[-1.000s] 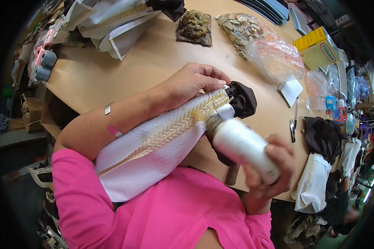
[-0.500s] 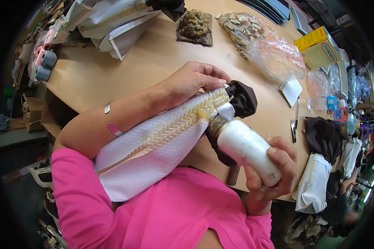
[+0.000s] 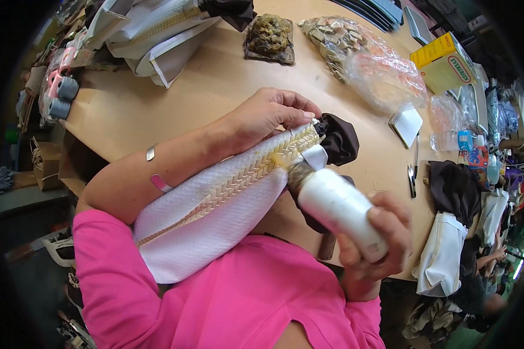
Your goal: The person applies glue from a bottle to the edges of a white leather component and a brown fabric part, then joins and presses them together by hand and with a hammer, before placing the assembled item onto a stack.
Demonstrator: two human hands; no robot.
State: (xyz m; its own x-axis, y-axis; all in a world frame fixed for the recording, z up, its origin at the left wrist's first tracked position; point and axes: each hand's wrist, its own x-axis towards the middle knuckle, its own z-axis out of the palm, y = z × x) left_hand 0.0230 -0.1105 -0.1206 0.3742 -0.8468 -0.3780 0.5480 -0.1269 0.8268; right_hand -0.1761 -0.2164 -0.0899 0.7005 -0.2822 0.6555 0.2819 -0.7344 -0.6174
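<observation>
A white textured leather-like sleeve [image 3: 221, 230] lies slantwise across my lap and the table edge. A cream braided band [image 3: 239, 181] runs along it, and dark brown cloth [image 3: 339, 142] bunches out of its far end. My left hand [image 3: 278, 111] pinches the sleeve's edge at that end, fingertips together. In my right hand [image 3: 387, 232] is a white cylindrical bottle [image 3: 343, 212], tilted, its brown, rough tip at the band beside a yellowish smear. Motion blurs the tip, so I cannot tell exactly what it is.
More white sleeves [image 3: 163, 49] lie at the far left, near grey and pink thread spools [image 3: 67, 88]. A brown lump on a square base [image 3: 269, 38], a clear bag of chips [image 3: 337, 43] and a yellow box [image 3: 442, 61] stand behind. Rightward are a notepad [image 3: 406, 125] and scissors [image 3: 412, 181].
The bottle and my right hand have shifted slightly left, its tip now further onto the braided band. My left hand keeps its pinch on the sleeve.
</observation>
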